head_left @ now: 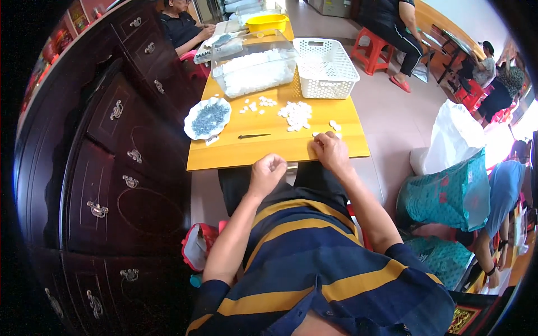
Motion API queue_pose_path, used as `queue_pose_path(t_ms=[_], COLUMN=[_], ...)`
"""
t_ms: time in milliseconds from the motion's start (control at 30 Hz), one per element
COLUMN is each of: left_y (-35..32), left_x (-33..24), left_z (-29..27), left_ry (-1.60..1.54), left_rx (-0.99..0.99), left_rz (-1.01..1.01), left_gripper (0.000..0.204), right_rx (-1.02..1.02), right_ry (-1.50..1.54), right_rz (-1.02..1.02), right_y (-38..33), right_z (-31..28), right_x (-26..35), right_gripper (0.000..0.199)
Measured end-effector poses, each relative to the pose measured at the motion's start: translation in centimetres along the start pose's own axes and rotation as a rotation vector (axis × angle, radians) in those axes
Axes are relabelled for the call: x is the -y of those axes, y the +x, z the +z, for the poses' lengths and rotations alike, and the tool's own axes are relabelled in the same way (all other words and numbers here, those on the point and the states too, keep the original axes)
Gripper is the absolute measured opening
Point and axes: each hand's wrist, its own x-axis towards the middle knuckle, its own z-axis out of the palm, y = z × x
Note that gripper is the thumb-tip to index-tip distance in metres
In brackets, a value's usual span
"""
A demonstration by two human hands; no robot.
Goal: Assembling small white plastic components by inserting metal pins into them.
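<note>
My left hand (pixel 267 173) is curled closed at the near edge of the wooden table (pixel 224 159). A small pale thing shows by its fingertips, too little to name. To its right, my right hand (pixel 332 152) rests at the table edge, fingers bunched and pointing down; whatever they pinch is hidden. Loose white discs lie just beyond its knuckles, and a larger heap of white discs (pixel 295 115) sits farther in. A thin dark pointed tool (pixel 254 136) lies across the tabletop. On the left stands a white scalloped plate (pixel 189 124) holding small dark blue-grey slivers (pixel 209 119).
Behind the heap stand a clear plastic bin (pixel 224 56) of white pieces, a white perforated basket (pixel 327 87) and a yellow basin (pixel 267 22). A dark wooden cabinet (pixel 129 162) lines the left. Teal sacks (pixel 443 193) stand right. Other people sit nearby, one across the table's far left.
</note>
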Motion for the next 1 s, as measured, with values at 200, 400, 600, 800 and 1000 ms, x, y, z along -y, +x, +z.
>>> queue_pose_path(t_ms=[200, 400, 600, 800, 1000], left_y=[0.1, -0.3, -0.5, -0.5, -0.5], left_x=[-0.2, -0.7, -2.8, -2.7, -2.6], left_z=[0.1, 0.4, 1.0, 1.0, 1.1], left_ry=[-0.002, 0.018, -0.003, 0.058, 0.122], left_rx=[0.021, -0.004, 0.024, 0.046, 0.049], left_rz=[-0.003, 0.011, 0.001, 0.016, 0.021], left_gripper=[0.006, 0.005, 0.006, 0.009, 0.011], right_rx=[-0.003, 0.044, 0.244, 0.368, 0.317], right_ry=[-0.050, 0.364, 0.842, 0.953, 0.947], right_rz=[-0.004, 0.015, 0.188, 0.178, 0.199], right_y=[-0.3, -1.9, -4.3, -4.6, -4.6], right_z=[0.6, -0.4, 0.8, 1.4, 1.3], right_x=[-0.7, 1.2, 2.7, 3.1, 3.3], right_gripper=[0.015, 0.011, 0.018, 0.015, 0.011])
